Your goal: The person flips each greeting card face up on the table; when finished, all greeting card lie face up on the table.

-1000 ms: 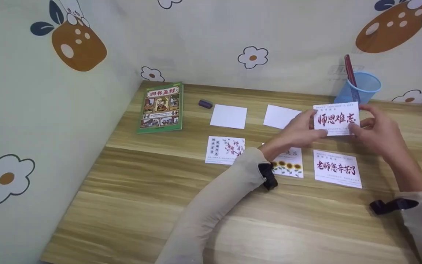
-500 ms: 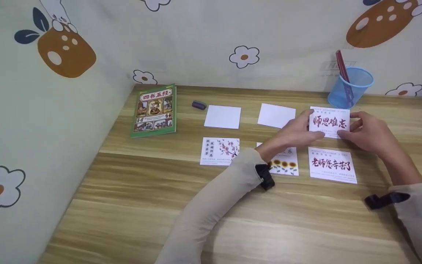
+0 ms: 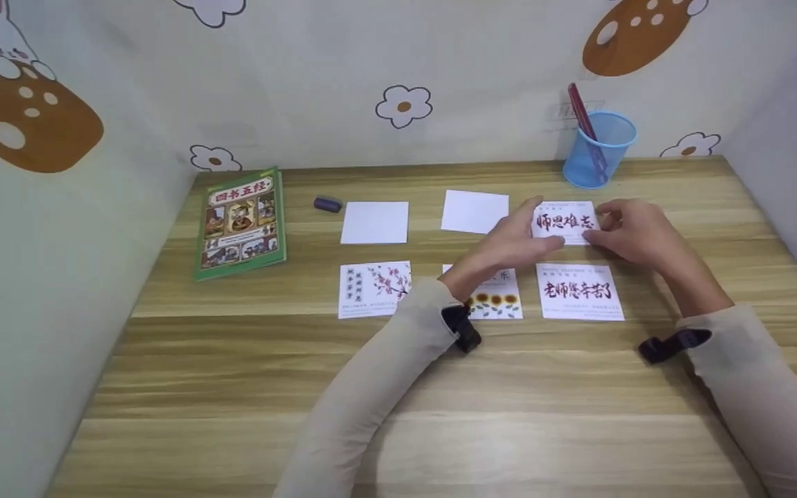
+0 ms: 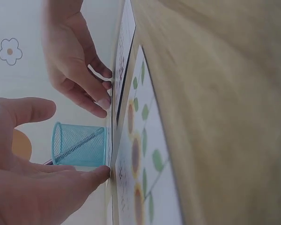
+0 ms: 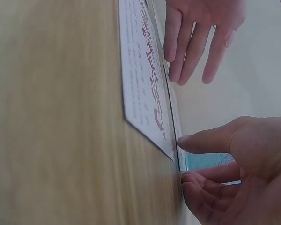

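Note:
A white card with red Chinese characters [image 3: 561,223] lies on the table in the upper row, between my two hands. My left hand [image 3: 506,242] is at its left side, thumb over the lower edge. Seen from the right wrist, that hand's fingers [image 5: 196,42] are nearly straight. At the card's right edge, my right hand [image 3: 640,232] holds on with thumb and curled fingers. Directly below is another red-lettered card [image 3: 582,294]. A sunflower card [image 3: 495,301] is partly covered by my left wrist.
Two blank white cards [image 3: 375,223] continue the upper row leftward. A plum-blossom card [image 3: 371,290] sits at lower left. Further left are a dark purple cylindrical piece [image 3: 328,204] and a green-bordered book [image 3: 243,221]. A blue mesh cup [image 3: 599,149] with red sticks stands by the back wall.
Both hands have lowered the red-lettered card from above the table to its surface, beyond the other red-lettered card. The head view has turned rightward, shifting everything left.

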Tool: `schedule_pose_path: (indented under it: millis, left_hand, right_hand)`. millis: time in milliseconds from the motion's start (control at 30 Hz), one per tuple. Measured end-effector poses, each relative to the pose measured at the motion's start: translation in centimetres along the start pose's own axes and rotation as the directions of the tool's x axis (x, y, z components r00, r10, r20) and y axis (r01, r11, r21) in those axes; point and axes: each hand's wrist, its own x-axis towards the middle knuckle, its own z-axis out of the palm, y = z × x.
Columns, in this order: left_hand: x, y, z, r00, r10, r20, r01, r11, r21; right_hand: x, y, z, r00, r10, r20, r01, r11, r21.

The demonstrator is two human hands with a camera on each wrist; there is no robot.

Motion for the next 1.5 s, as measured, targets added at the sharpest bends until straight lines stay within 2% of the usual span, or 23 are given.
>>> schedule_pose_path:
  millis: [233,467,700,867,967,1133,1267,1500]
  left_hand:
    - [0.1,-0.3,-0.1,0.999,0.005,0.036,-0.005,1.000,0.003]
    - [0.4,-0.2,-0.2,0.997,0.041,0.062,-0.039,0.999,-0.023]
    - [0.1,-0.7,-1.8,0.998,0.060,0.015,-0.059,0.997,-0.041]
    - [0.2,-0.5,-1.7,0.996,0.083,0.043,-0.080,0.994,-0.070]
    - [0.2,-0.3,-2.0,0.995,0.091,0.026,-0.088,0.991,-0.101]
    - [0.0,-0.5,-4.3,0.995,0.084,-0.062,-0.093,0.983,-0.159]
    - [-0.4,-1.1,-6.4,0.991,0.094,-0.100,-0.110,0.980,-0.168]
    - [-1.5,-2.5,-9.6,0.987,0.002,-0.158,-0.023,0.991,-0.133]
  right_hand:
    - [0.0,-0.2,0.4,1.000,0.012,0.015,-0.012,1.000,0.029]
    - [0.0,-0.2,0.2,1.000,0.026,0.000,-0.026,0.999,0.038]
    - [1.3,-1.7,0.3,0.999,-0.032,-0.014,0.033,0.999,0.028]
    - [0.6,-0.8,0.3,0.999,-0.033,-0.030,0.034,0.999,0.026]
    - [0.1,-0.2,0.0,0.999,-0.031,-0.040,0.032,0.999,0.026]
    - [-0.1,-0.7,-0.3,0.995,-0.050,-0.086,0.054,0.997,0.046]
    - [-0.3,-1.8,-0.3,0.992,-0.067,-0.104,0.076,0.994,0.082]
    - [0.0,-5.0,1.2,0.986,-0.163,-0.037,0.166,0.974,0.154]
